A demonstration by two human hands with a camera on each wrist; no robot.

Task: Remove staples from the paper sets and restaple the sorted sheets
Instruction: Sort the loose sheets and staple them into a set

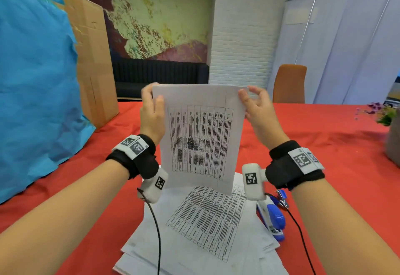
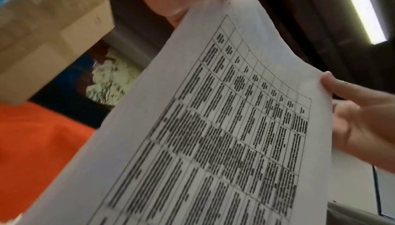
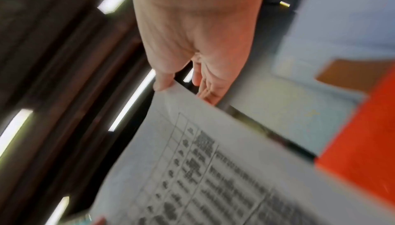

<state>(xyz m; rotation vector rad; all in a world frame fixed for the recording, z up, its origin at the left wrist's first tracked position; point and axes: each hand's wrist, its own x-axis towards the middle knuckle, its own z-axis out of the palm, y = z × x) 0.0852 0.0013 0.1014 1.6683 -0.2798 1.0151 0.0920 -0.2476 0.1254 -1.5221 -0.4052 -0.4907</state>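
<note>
Hands [image 1: 151, 112] [image 1: 257, 110] hold printed sheet [image 1: 201, 136] upright

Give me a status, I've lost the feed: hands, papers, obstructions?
Left hand and right hand pinch top corners of held sheet, upright over the paper pile. Stapler idle right of pile. Nothing in the way.

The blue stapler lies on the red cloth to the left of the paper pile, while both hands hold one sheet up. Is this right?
Not quite: the head view shows the blue stapler to the right of the paper pile. The rest holds.
</note>
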